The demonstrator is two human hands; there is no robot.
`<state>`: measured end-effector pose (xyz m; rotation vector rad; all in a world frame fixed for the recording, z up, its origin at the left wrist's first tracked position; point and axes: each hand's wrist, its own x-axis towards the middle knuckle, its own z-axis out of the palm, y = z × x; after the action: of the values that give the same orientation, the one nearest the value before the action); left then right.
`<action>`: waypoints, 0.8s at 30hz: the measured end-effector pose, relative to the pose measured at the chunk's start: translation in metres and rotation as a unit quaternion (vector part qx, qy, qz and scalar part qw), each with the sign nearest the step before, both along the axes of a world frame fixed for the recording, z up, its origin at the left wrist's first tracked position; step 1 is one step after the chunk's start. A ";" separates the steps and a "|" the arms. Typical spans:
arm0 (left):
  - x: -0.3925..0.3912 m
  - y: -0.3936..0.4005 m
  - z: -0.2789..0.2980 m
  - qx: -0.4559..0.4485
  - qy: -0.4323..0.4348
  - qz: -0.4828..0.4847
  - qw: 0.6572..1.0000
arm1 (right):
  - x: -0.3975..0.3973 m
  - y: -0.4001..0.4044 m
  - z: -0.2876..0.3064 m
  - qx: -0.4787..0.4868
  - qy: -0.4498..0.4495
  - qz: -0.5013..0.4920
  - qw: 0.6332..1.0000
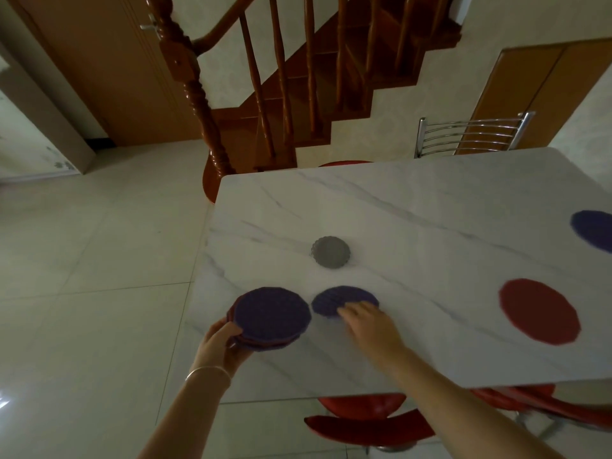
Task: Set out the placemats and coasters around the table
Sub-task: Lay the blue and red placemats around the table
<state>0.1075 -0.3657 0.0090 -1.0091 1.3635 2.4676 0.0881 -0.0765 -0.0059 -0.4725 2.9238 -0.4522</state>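
Note:
My left hand [221, 344] grips a stack of round mats [272, 318], purple on top with red edges showing beneath, held over the near left corner of the white marble table [397, 207]. My right hand [366, 321] rests with fingers spread on a single purple mat [341, 298] lying flat on the table just right of the stack. A small grey scalloped coaster [330, 252] lies beyond it. Farther right lie a red mat [539, 311] and another purple mat [594, 234], cut off by the frame edge.
A red chair [367, 422] is tucked under the near table edge, with another red seat to its right. A metal-backed chair [470, 135] stands at the far side. A wooden staircase with banister [198, 104] rises behind the table. Tiled floor spreads to the left.

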 end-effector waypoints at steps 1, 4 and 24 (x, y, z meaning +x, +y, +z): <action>0.004 -0.007 -0.002 0.004 -0.008 0.012 1.000 | 0.006 -0.004 -0.010 0.018 -0.017 0.014 1.000; 0.010 -0.021 -0.004 -0.001 -0.023 0.033 0.999 | 0.019 -0.014 -0.028 0.047 -0.039 0.017 0.998; 0.019 -0.004 -0.006 0.000 -0.007 0.003 1.000 | 0.018 -0.037 -0.049 0.119 -0.047 0.004 0.992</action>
<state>0.1264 -0.3699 0.0026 -1.0292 1.3588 2.4600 0.1065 -0.1132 -0.0553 -0.4169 2.8336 -0.1182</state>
